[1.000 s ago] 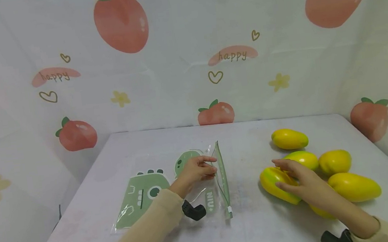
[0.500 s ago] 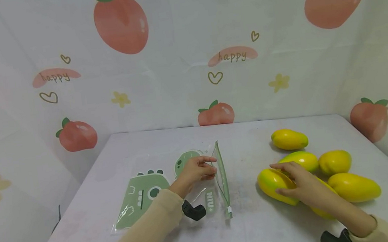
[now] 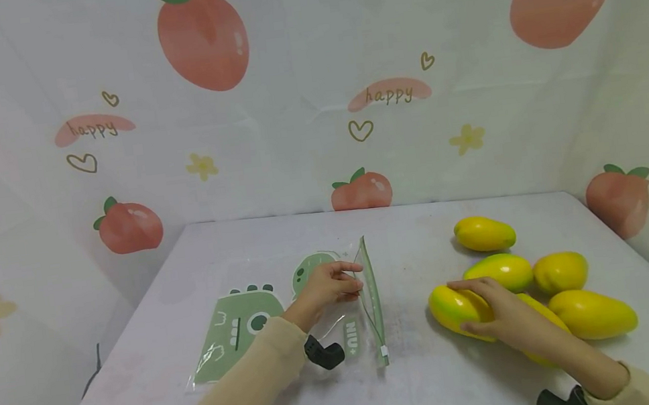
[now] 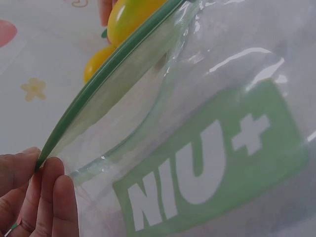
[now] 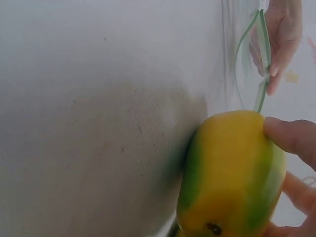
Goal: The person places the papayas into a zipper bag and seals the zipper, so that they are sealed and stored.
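Our left hand (image 3: 328,284) pinches the green zip edge (image 3: 376,301) of a clear zip bag (image 3: 244,320); to the bag's right, our right hand (image 3: 498,311) grips a green-tinged mango (image 3: 454,306), likely firm, slick, best held mid-body.

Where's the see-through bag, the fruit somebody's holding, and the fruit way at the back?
Bag (image 3: 252,302): head view, on its green print.
Held fruit (image 5: 229,170): right wrist view, on its yellow middle.
Back fruit (image 3: 484,233): head view, on its yellow side.

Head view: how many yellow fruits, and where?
6 fruits: one held by the right hand, one partly hidden under its forearm, which may cover more; one at the back, one just nearer, one right of that, one far right.
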The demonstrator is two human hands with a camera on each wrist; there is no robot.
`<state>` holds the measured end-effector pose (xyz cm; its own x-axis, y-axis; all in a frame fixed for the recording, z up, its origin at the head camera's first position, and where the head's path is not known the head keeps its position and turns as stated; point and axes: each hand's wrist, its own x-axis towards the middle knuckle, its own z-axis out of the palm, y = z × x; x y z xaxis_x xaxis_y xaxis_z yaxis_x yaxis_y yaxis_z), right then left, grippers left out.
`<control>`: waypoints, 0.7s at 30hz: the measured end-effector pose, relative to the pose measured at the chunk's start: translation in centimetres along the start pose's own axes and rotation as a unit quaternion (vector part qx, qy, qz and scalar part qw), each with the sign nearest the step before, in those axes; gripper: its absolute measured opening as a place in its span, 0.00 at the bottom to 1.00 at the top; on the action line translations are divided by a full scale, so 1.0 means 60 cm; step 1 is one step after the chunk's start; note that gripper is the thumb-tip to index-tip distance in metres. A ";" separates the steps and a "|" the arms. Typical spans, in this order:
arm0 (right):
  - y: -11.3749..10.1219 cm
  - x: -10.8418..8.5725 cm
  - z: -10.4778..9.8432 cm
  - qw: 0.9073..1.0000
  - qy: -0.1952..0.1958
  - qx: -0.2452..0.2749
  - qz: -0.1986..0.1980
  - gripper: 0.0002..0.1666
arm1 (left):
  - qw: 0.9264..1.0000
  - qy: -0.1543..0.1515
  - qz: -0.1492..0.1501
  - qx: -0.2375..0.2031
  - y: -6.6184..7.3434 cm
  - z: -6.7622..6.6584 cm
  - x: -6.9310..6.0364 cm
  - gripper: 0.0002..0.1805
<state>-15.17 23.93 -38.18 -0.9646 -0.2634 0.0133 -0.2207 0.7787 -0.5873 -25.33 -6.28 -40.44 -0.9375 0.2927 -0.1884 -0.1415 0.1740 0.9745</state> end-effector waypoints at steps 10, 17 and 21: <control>0.000 0.002 0.008 0.999 -0.036 0.019 -0.006 0.43 | 1.000 -0.002 0.002 -0.004 0.001 -0.001 -0.002 0.20; 0.000 0.004 0.011 0.999 -0.026 -0.003 -0.022 0.44 | 1.000 0.000 0.004 -0.010 0.004 0.000 -0.006 0.20; -0.003 0.005 0.011 0.999 -0.018 -0.002 -0.028 0.44 | 1.000 0.000 0.003 -0.012 0.004 0.000 -0.005 0.21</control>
<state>-15.35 23.33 -38.62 -0.9448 -0.3273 0.0166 -0.2751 0.7646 -0.5829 -25.11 -6.33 -40.15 -0.9381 0.2941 -0.1829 -0.1435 0.1504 0.9782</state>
